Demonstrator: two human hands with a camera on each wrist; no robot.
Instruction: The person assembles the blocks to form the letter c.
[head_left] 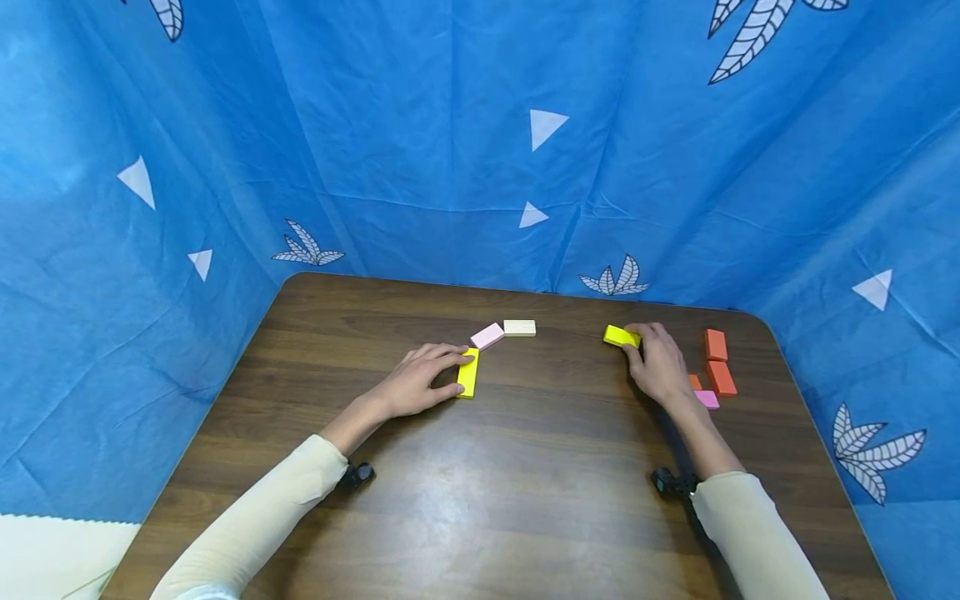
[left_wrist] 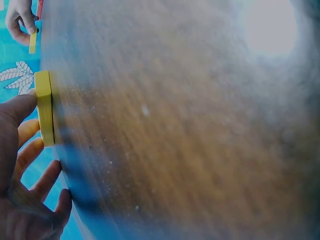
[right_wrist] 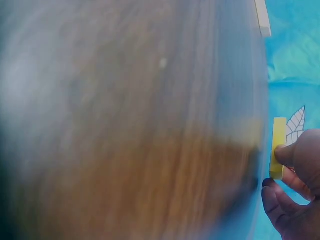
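Observation:
On the left, my left hand (head_left: 416, 379) pinches a yellow block (head_left: 468, 375), thumb at its near end and a finger toward its far end. In the left wrist view this yellow block (left_wrist: 45, 107) stays at table level. A light pink block (head_left: 487, 336) lies slanted just beyond it, and a cream block (head_left: 520, 328) follows to the right. My right hand (head_left: 658, 367) pinches another yellow block (head_left: 619, 336) by its right end. Seen from the right wrist, that yellow block (right_wrist: 278, 148) appears lifted off the table, between thumb and fingers.
Near the table's right side lie two orange-red blocks (head_left: 722, 379) end to end. Partly hidden by the right wrist are another orange-red block (head_left: 694, 382) and a bright pink block (head_left: 707, 400). A blue curtain (head_left: 450, 167) hangs around the brown wooden table (head_left: 510, 483).

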